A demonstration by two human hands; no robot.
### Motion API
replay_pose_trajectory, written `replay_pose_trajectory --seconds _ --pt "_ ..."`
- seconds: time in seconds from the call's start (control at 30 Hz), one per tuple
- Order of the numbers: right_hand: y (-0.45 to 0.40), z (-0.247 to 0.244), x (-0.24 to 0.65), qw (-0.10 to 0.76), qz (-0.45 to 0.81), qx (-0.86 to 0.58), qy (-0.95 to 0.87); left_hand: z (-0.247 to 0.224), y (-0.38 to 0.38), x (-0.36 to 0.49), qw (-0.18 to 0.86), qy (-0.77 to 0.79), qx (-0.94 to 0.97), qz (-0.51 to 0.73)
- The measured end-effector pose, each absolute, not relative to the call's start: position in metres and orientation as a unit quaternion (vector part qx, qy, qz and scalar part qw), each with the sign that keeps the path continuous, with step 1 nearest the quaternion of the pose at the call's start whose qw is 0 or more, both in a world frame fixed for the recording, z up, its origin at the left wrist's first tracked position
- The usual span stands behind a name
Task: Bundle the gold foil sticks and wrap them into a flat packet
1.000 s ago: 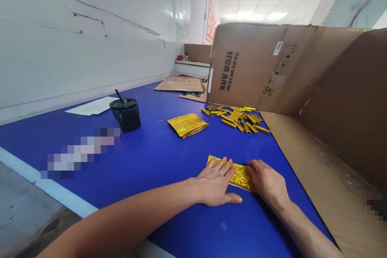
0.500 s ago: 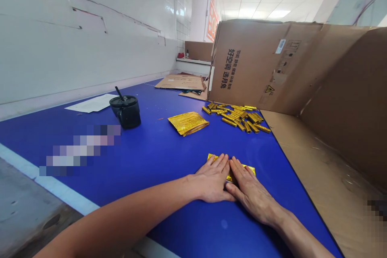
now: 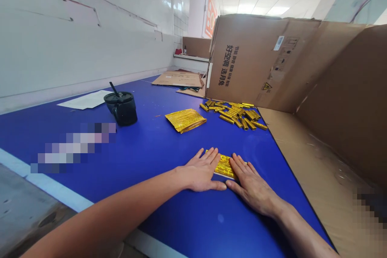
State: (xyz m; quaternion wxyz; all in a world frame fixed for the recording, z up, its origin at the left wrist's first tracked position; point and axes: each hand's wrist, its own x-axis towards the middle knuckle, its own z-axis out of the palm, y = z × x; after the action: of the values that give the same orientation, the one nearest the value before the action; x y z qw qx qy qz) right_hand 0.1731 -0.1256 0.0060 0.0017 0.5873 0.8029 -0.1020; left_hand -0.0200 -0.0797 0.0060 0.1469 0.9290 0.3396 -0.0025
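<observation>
Nearest us, our left hand [image 3: 199, 172] and our right hand [image 3: 249, 183] lie flat on the blue table [image 3: 181, 225], palms down, fingers spread. Both are open and neither grips anything; the fingertips only press from above. Between them lies the gold foil strip [image 3: 225, 166], its left end touching our left fingertips and its right end under our right fingertips, with a pale edge showing along its near side. The step in hand looks like smoothing the strip flat, not lifting it, and any lift would call for the fingers to close on it first.

Straight ahead of the strip lies a folded foil packet [image 3: 185, 120]. Ahead and slightly right of the strip, a loose pile of gold foil rolls [image 3: 234, 113] spreads across the table. Ahead and left of the strip stands a black lidded mug [image 3: 121, 109] with a straw, and farther left lies a paper sheet [image 3: 84, 100]. Far ahead of the strip rises an open cardboard carton [image 3: 244, 60], printed with dark characters, and a flattened cardboard sheet [image 3: 177, 79] lies left of it.
</observation>
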Motion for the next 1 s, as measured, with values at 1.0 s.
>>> replay_pose_trajectory --seconds 1.0 --pt "-0.11 0.009 0.207 -0.28 -0.204 0.614 0.709 0.026 -0.093 -0.017 0.018 0.282 0.956 0.085"
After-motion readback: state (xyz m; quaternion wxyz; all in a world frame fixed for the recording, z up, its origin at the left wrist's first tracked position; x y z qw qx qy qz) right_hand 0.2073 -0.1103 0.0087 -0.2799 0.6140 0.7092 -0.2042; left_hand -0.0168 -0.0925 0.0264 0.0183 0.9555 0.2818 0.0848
